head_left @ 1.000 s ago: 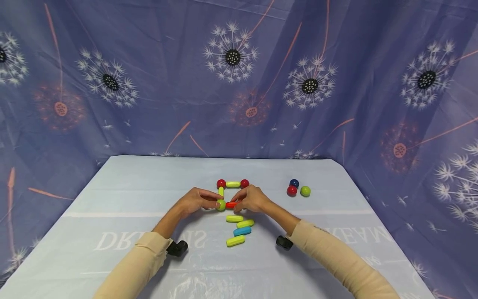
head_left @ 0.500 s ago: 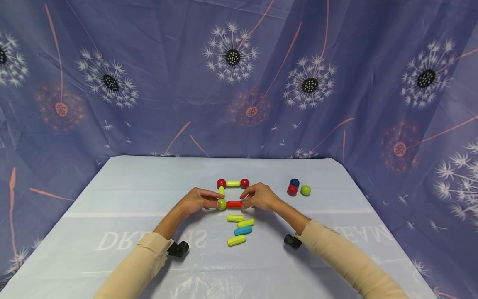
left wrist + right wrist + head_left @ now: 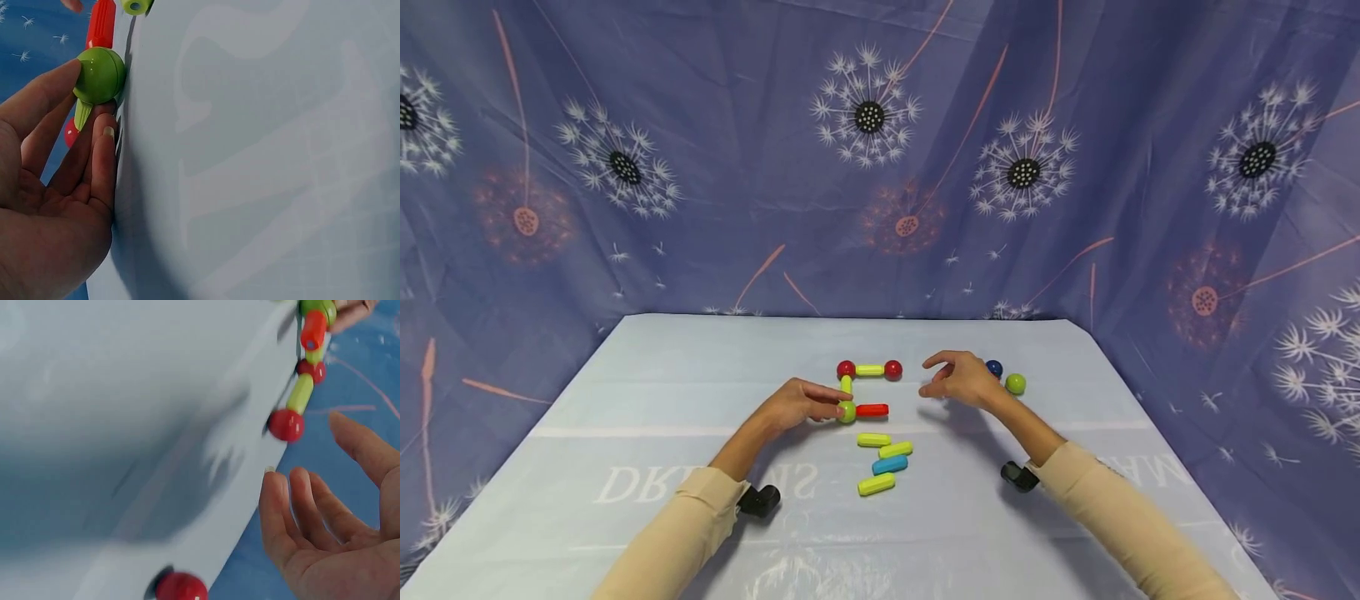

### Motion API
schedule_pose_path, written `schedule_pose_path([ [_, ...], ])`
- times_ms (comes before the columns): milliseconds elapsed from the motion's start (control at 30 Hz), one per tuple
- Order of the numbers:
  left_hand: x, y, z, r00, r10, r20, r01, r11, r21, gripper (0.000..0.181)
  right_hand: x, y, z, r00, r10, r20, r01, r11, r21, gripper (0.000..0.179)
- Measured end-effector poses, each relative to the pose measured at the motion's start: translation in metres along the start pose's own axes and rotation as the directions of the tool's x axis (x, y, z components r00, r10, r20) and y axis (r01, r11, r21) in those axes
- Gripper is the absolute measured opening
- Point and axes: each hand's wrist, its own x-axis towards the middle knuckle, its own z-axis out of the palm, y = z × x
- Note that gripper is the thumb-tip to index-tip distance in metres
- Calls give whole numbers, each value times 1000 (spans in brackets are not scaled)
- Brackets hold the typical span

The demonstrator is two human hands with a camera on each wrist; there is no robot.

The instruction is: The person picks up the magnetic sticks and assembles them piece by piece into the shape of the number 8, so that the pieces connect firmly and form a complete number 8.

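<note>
My left hand (image 3: 797, 405) pinches a green ball (image 3: 100, 76) between thumb and fingers. A red rod (image 3: 872, 410) sticks out to the right from that ball, its far end free. Behind the ball a yellow-green rod (image 3: 846, 385) runs back to a red ball (image 3: 846, 369). From there another yellow-green rod (image 3: 870, 370) leads right to a second red ball (image 3: 892, 370). My right hand (image 3: 964, 379) hovers over the table to the right of this shape, fingers apart and holding nothing.
Nearer me lie several loose rods, yellow-green (image 3: 876, 484) and blue (image 3: 890, 464). At right are a dark blue ball (image 3: 994, 368), a green ball (image 3: 1016, 383) and a red ball (image 3: 182, 587), which the right hand hides in the head view. A patterned cloth (image 3: 737, 208) hangs behind the table.
My right hand has let go of the red rod and moved right, towards the loose balls. The red rod stays at the green ball, which the left hand still holds in place.
</note>
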Motion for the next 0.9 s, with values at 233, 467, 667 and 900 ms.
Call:
schedule_pose_path([
  [233,-1,0,1,1000,-14,-3,14,1000,10,32,-3,15,-17,998,12,-65,-13,1000,-22,55],
  [467,0,2,2,1000,0,-7,0,1000,15,31,-7,31,-28,991,38,-129,-46,998,-53,62],
  [667,0,3,2,1000,-6,-4,6,1000,8,32,-10,44,-36,986,72,-151,-81,995,-54,63],
  [900,-1,4,1,1000,-20,-9,20,1000,7,32,-13,49,-41,982,62,-176,-77,994,-80,63],
])
